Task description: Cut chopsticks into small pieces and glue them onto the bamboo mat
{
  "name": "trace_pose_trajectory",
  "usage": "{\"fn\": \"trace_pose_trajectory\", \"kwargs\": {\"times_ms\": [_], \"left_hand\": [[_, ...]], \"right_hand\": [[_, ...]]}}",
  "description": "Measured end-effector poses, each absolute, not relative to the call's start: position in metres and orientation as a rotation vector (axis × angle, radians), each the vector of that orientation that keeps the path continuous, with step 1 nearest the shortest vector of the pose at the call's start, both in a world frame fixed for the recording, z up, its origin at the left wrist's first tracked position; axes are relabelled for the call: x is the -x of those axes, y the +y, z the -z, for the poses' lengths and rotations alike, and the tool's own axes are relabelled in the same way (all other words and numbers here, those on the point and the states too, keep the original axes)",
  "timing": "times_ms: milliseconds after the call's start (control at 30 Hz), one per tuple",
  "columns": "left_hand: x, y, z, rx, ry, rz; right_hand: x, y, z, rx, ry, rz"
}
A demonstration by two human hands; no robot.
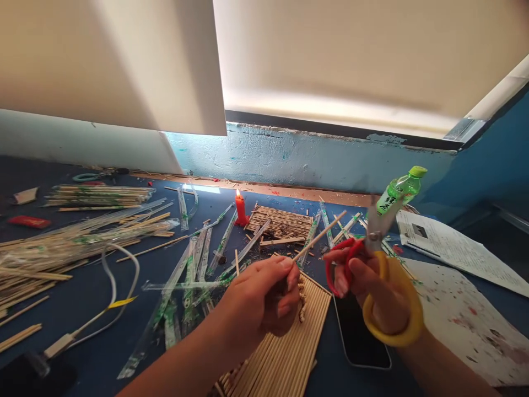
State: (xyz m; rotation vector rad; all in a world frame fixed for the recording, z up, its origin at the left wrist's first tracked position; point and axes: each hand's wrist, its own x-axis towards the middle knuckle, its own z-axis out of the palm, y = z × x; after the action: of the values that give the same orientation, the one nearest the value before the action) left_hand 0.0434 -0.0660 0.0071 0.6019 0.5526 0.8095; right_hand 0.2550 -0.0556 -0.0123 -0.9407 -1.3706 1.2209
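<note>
A thin wooden stick (320, 236) is pinched between the thumb and fingers of my left hand (264, 292), its free end slanting up to the right. My right hand (372, 286) grips red-and-yellow-handled scissors (351, 263) by the handles. Their blades point upward, blurred by motion, apart from the stick. Below my left hand lies a panel of sticks (293, 347) set side by side, with a row of small pale pieces (302, 303) on it. A dark phone (359, 336) rests under my right hand.
Beyond my hands stand a lit red candle (240, 208) and a bundle of short sticks (283, 223). Torn plastic wrappers (190, 275) and loose chopsticks (25, 275) cover the left. A white cable (113, 281) loops there. A green bottle (399, 190) and papers (463, 253) are on the right.
</note>
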Motion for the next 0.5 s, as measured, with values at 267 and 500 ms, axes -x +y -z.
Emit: {"fn": "trace_pose_trajectory", "kwargs": {"times_ms": [267,500], "left_hand": [[-0.054,-0.078,0.001,-1.089,0.794,-0.593],[-0.050,-0.082,0.001,-1.812,1.094,-0.673]], "right_hand": [[-0.259,-0.054,-0.009,1.071,-1.046,-1.162],[-0.252,-0.065,-0.012,1.161,-0.957,-1.178]]}}
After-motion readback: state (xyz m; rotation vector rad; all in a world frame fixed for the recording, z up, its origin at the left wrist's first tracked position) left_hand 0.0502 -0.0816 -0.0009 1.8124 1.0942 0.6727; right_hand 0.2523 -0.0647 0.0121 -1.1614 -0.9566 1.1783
